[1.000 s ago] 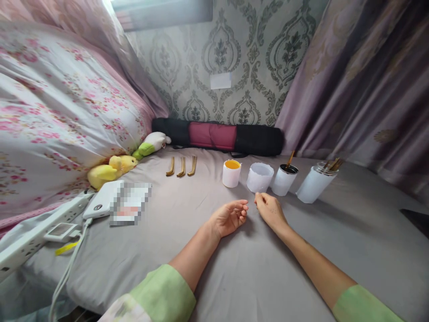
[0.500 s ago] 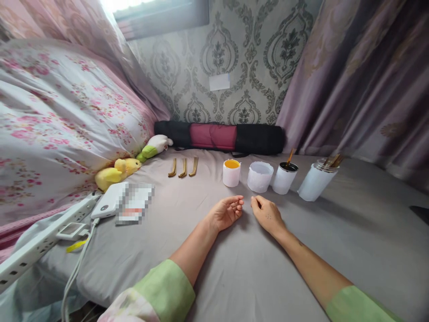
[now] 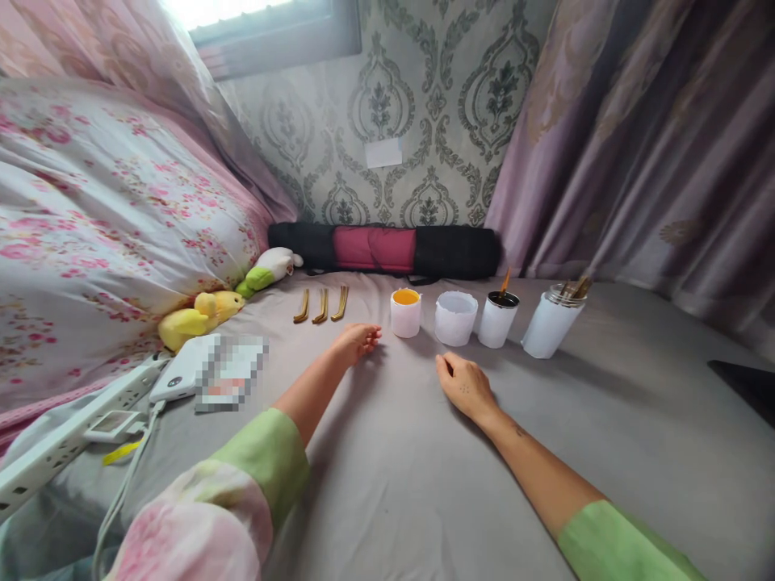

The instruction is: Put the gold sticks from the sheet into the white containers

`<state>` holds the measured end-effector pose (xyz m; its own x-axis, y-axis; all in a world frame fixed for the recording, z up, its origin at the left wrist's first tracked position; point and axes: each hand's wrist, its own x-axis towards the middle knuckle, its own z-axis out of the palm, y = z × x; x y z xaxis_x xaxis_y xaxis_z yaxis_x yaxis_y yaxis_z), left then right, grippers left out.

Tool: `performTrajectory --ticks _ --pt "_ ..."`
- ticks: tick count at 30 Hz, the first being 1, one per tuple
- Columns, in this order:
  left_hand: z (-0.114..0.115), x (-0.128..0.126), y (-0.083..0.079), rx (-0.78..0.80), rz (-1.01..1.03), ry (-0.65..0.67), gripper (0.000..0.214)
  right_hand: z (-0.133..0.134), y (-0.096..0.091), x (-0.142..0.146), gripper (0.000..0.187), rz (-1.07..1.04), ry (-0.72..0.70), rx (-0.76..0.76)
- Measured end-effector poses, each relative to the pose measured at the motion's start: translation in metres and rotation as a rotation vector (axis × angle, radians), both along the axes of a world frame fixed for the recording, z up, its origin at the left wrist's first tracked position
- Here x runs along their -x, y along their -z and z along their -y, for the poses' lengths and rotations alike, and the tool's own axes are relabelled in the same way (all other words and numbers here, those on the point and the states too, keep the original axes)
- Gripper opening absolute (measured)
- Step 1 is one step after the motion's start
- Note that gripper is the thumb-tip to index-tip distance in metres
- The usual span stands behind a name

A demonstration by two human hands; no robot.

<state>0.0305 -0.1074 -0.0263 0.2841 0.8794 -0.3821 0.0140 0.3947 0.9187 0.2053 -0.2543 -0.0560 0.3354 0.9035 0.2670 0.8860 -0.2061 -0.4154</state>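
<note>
My left hand (image 3: 358, 343) is stretched forward over the grey sheet, its fingers loosely bent and apart, nothing in it. It is between three small bundles of gold-brown bent rods (image 3: 320, 307) and a white-wrapped cup with yellow contents (image 3: 405, 315). My right hand (image 3: 465, 386) rests on the sheet with fingers curled in and nothing visible in them. Just beyond it stand a translucent white tub (image 3: 456, 323) and a white-wrapped can with dark contents (image 3: 497, 325), an orange stick (image 3: 504, 280) upright in it. Farther right is a white-wrapped glass jar (image 3: 550, 327) holding several thin brown sticks.
A black and red rolled bag (image 3: 387, 248) lies along the wall. On the left are plush toys (image 3: 197, 319), a white power bank (image 3: 186, 369), a blurred packet (image 3: 233, 375), a power strip (image 3: 66, 448) and a cable (image 3: 130, 484). A dark flat object (image 3: 742, 387) sits at the right edge.
My left hand has moved forward and left, away from my right hand, toward the bent rods. The right hand stays on the sheet. The view has turned slightly right.
</note>
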Motion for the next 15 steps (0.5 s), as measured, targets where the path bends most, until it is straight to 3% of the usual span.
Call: performTrajectory --ticks 6,15 --pt "-0.034 0.019 -0.005 -0.145 -0.274 -0.042 0.004 0.001 0.0 0.0 0.036 0.014 0.009 0.012" --pt "-0.048 0.032 -0.018 -0.356 -0.688 0.025 0.003 0.002 0.001 0.001 0.038 0.022 0.005 0.029"
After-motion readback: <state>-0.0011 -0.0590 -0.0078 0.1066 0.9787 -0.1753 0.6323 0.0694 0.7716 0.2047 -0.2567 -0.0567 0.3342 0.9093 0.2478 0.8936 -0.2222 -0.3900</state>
